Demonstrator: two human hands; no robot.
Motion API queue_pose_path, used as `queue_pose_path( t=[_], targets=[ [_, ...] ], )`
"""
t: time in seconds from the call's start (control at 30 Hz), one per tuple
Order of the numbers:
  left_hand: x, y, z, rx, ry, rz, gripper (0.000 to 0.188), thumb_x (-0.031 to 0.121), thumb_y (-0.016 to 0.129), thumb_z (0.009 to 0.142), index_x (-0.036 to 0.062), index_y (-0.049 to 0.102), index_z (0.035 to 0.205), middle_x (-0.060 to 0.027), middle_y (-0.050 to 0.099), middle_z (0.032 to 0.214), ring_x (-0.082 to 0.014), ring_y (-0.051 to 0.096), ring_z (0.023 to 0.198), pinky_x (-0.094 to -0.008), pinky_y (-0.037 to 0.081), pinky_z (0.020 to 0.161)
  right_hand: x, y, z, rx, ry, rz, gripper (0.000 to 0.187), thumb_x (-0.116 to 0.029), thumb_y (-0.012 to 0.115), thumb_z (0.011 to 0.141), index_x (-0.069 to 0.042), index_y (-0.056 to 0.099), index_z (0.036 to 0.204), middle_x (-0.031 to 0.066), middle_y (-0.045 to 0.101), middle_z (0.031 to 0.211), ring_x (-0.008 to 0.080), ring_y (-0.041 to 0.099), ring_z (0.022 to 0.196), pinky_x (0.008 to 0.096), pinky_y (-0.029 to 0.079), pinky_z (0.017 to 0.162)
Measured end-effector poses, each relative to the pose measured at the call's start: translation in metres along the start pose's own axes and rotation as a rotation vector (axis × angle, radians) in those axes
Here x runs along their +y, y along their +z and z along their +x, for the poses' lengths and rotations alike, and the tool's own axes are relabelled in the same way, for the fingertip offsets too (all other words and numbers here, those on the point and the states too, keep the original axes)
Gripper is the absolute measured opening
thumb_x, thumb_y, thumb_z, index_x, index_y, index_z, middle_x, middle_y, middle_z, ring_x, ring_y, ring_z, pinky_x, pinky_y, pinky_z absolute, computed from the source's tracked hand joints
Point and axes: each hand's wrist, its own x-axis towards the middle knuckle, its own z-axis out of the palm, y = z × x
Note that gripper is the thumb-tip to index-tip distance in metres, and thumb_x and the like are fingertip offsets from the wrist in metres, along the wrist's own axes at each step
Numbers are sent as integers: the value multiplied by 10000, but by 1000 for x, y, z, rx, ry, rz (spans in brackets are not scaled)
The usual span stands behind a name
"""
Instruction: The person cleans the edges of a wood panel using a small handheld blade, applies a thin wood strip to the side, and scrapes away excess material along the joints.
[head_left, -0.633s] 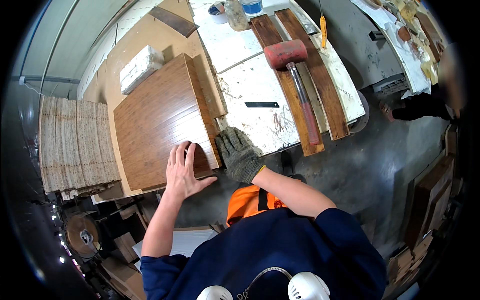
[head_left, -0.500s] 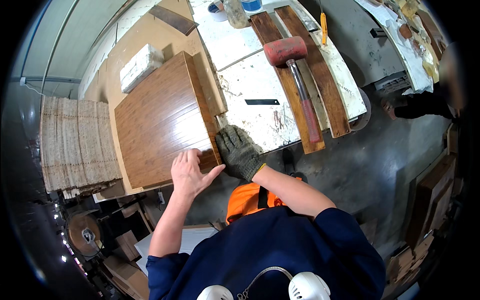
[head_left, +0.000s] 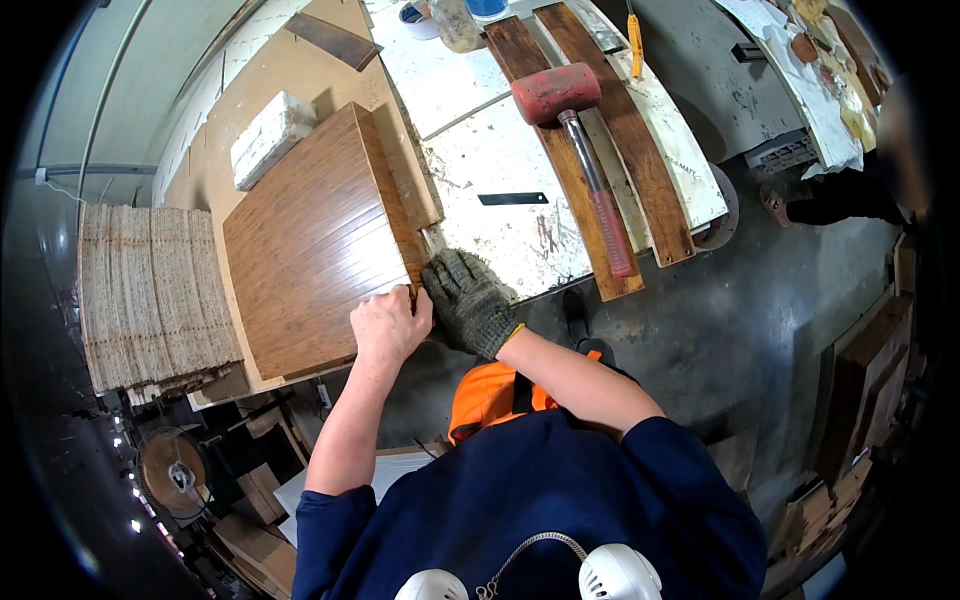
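Observation:
A thick stack of glossy brown wood planks (head_left: pixel 310 240) lies at the left of the table. My bare left hand (head_left: pixel 390 325) is at its near right corner, fingers curled over the edge of a top plank and thumb towards the stack's side. The fingertips are partly hidden. Against the right side of the same stack, my right hand (head_left: pixel 468 302) in a dark grey knitted glove lies on the table with its fingers stretched out. A thin black blade (head_left: pixel 512 199) lies beyond the gloved hand.
Two brown boards (head_left: pixel 665 215) lie to the right, with a red rubber mallet (head_left: pixel 557 93) across them. A white wrapped block (head_left: pixel 272 139) sits behind the stack. Ridged tan sheets (head_left: pixel 155 295) are piled at far left. A person's foot (head_left: pixel 775 205) shows at right.
My left hand has curled its fingers and drawn its thumb in at the stack's corner. The gloved hand has stayed beside the stack. The whole view has shifted slightly.

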Motion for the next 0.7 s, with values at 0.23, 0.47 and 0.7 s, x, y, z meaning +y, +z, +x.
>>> queue_pose_path(
  t=[0.23,0.47,0.7],
  targets=[
    [2,-6,0,-41,-27,-51,369,337,560,845,21,647,676,-231,632,610,-409,652,596,-487,529,580,1,2,0,-19,1,1,757,-467,616,795,41,455,1332,229,466,1356,397,347,1336,514,204,1143],
    [-1,-5,1,-42,-15,-59,388,341,537,863,30,638,655,-231,634,621,-410,651,606,-499,527,596,-2,0,0,2,17,31,770,-462,655,762,33,465,1321,225,476,1338,396,356,1325,513,225,1130],
    [0,-25,16,-274,-62,-59,474,463,578,846,25,679,698,-229,645,655,-409,659,669,-479,538,648,-1,-4,0,38,9,37,780,-438,711,714,45,495,1287,231,492,1316,397,382,1305,517,254,1118]
  ],
)
